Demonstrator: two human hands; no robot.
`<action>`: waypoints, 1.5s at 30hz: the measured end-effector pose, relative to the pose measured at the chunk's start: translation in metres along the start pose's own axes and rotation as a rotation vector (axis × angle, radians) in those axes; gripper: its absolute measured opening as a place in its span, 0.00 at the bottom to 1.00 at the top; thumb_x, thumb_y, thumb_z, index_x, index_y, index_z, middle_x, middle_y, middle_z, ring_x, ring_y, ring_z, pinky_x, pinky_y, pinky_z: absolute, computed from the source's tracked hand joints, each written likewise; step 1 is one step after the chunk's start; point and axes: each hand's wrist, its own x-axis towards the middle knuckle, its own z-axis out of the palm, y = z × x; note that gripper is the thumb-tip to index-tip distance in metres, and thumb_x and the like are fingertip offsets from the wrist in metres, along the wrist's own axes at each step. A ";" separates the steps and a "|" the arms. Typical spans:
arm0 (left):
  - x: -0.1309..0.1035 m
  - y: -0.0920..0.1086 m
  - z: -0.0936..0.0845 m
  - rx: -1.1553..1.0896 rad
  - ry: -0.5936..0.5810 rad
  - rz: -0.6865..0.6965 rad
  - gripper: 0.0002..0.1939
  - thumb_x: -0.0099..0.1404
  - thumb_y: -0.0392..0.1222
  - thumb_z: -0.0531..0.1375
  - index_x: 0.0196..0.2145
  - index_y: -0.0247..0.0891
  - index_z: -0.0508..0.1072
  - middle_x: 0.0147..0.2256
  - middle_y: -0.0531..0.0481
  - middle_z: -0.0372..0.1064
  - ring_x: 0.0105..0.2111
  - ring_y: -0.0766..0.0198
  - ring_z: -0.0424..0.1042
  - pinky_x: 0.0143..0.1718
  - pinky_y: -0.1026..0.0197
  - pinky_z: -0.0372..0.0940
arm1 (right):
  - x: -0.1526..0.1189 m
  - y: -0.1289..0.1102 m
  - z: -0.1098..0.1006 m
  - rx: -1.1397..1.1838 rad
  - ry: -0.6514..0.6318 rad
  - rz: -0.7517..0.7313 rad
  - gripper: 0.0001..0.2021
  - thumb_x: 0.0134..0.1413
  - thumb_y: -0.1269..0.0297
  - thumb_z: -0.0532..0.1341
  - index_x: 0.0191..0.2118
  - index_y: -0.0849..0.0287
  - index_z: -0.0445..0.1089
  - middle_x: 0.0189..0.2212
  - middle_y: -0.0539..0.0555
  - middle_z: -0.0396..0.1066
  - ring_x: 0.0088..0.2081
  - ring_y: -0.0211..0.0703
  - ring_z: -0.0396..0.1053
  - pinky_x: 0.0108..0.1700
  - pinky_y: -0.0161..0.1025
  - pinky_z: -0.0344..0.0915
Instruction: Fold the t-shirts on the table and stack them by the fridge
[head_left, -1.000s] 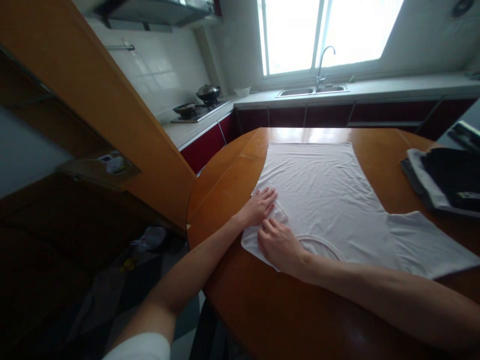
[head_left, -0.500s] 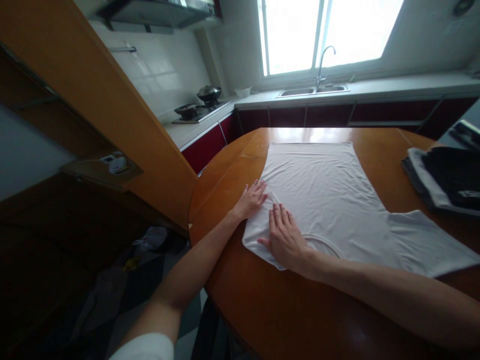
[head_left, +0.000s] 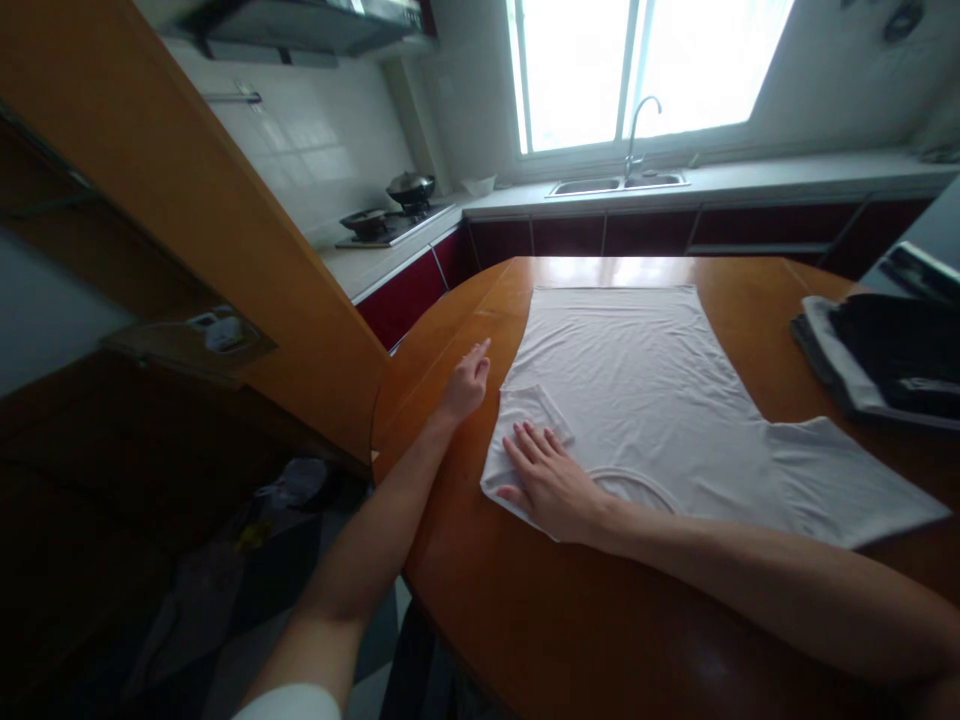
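Note:
A white T-shirt (head_left: 637, 390) lies spread on the round wooden table (head_left: 465, 620), its neckline towards me and its hem at the far side. Its left sleeve (head_left: 536, 403) is folded inward over the body, while the right sleeve (head_left: 847, 480) stretches out to the right. My right hand (head_left: 551, 480) rests palm down on the shirt beside the neckline, fingers apart. Left of the shirt, my left hand (head_left: 466, 383) is raised off the cloth with nothing in it, fingers extended.
Folded dark and white clothes (head_left: 892, 350) are stacked at the table's right edge. An orange wooden panel (head_left: 247, 250) stands on the left. Beyond the table are a stove with pans (head_left: 390, 218) and a sink (head_left: 621, 184) under a window.
My left hand has lifted off the shirt and moved left and away from me. My right hand has shifted slightly left on the cloth, and the folded sleeve shows more fully.

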 end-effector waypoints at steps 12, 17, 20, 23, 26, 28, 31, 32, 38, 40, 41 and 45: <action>-0.004 0.008 0.013 0.370 -0.463 -0.016 0.33 0.77 0.57 0.39 0.72 0.38 0.53 0.73 0.42 0.42 0.73 0.49 0.39 0.69 0.38 0.42 | 0.005 0.002 -0.001 -0.005 0.092 0.013 0.29 0.70 0.50 0.53 0.67 0.67 0.60 0.71 0.71 0.48 0.73 0.61 0.42 0.71 0.60 0.44; 0.037 0.013 0.035 0.390 -0.434 0.055 0.32 0.78 0.55 0.37 0.73 0.39 0.49 0.73 0.43 0.41 0.73 0.52 0.39 0.69 0.39 0.42 | 0.010 0.006 -0.001 -0.016 0.085 0.084 0.31 0.70 0.50 0.52 0.68 0.68 0.59 0.71 0.71 0.48 0.73 0.61 0.42 0.70 0.59 0.44; 0.070 0.005 0.047 0.442 -0.535 0.005 0.32 0.77 0.57 0.38 0.72 0.44 0.51 0.73 0.46 0.41 0.73 0.49 0.38 0.68 0.34 0.41 | 0.010 0.007 0.001 -0.014 0.052 0.103 0.32 0.70 0.48 0.51 0.68 0.69 0.59 0.71 0.73 0.48 0.73 0.62 0.43 0.70 0.59 0.45; 0.104 -0.009 0.050 0.498 -0.545 -0.094 0.32 0.77 0.58 0.36 0.72 0.45 0.53 0.72 0.44 0.44 0.72 0.44 0.42 0.67 0.31 0.44 | 0.009 0.007 0.000 -0.008 0.053 0.103 0.32 0.70 0.48 0.52 0.68 0.67 0.59 0.71 0.72 0.48 0.73 0.62 0.42 0.70 0.58 0.45; 0.136 -0.017 0.057 0.510 -0.483 -0.098 0.34 0.77 0.56 0.34 0.73 0.37 0.48 0.73 0.39 0.41 0.72 0.45 0.41 0.67 0.34 0.45 | 0.010 0.006 -0.002 0.011 0.068 0.092 0.32 0.69 0.47 0.53 0.68 0.67 0.58 0.71 0.72 0.46 0.73 0.62 0.41 0.71 0.59 0.44; 0.156 -0.018 0.068 0.508 -0.488 -0.029 0.34 0.78 0.55 0.35 0.73 0.36 0.46 0.73 0.41 0.38 0.73 0.49 0.39 0.69 0.37 0.43 | 0.011 0.006 -0.003 0.032 0.070 0.091 0.32 0.69 0.48 0.53 0.68 0.67 0.59 0.72 0.72 0.45 0.73 0.63 0.40 0.71 0.60 0.44; 0.180 -0.019 0.090 0.526 -0.531 0.026 0.32 0.77 0.55 0.38 0.73 0.41 0.47 0.73 0.45 0.38 0.73 0.51 0.37 0.69 0.38 0.41 | 0.011 0.006 -0.003 0.069 0.056 0.097 0.33 0.68 0.48 0.54 0.68 0.69 0.58 0.72 0.73 0.44 0.73 0.64 0.40 0.71 0.60 0.44; 0.187 -0.022 0.097 0.534 -0.543 0.012 0.32 0.77 0.56 0.38 0.73 0.42 0.48 0.73 0.46 0.38 0.73 0.50 0.37 0.69 0.36 0.40 | 0.011 0.006 -0.003 0.082 0.051 0.099 0.33 0.68 0.48 0.54 0.68 0.69 0.58 0.72 0.74 0.44 0.73 0.64 0.40 0.71 0.60 0.44; 0.221 -0.054 0.114 0.546 -0.552 -0.067 0.32 0.76 0.54 0.36 0.74 0.45 0.46 0.74 0.49 0.34 0.73 0.42 0.35 0.67 0.27 0.39 | 0.012 0.007 -0.003 0.150 0.033 0.108 0.34 0.68 0.49 0.55 0.69 0.70 0.56 0.72 0.74 0.41 0.73 0.66 0.37 0.72 0.60 0.43; 0.228 -0.063 0.114 0.541 -0.559 -0.068 0.33 0.76 0.54 0.36 0.74 0.45 0.45 0.74 0.49 0.34 0.73 0.43 0.35 0.67 0.27 0.38 | 0.012 0.007 -0.003 0.161 0.035 0.113 0.34 0.68 0.50 0.56 0.69 0.69 0.56 0.72 0.74 0.40 0.73 0.66 0.36 0.71 0.61 0.44; 0.230 -0.066 0.114 0.541 -0.564 -0.069 0.33 0.76 0.55 0.36 0.74 0.45 0.45 0.74 0.49 0.34 0.73 0.43 0.35 0.67 0.27 0.38 | 0.012 0.007 -0.003 0.166 0.036 0.115 0.34 0.68 0.51 0.56 0.69 0.69 0.56 0.72 0.73 0.40 0.73 0.66 0.36 0.71 0.61 0.44; 0.234 -0.068 0.116 0.489 -0.497 -0.061 0.33 0.76 0.56 0.36 0.73 0.44 0.46 0.74 0.47 0.35 0.73 0.45 0.37 0.67 0.30 0.42 | 0.013 0.007 -0.003 0.177 0.041 0.120 0.34 0.67 0.51 0.57 0.69 0.69 0.56 0.72 0.73 0.39 0.73 0.66 0.37 0.70 0.62 0.47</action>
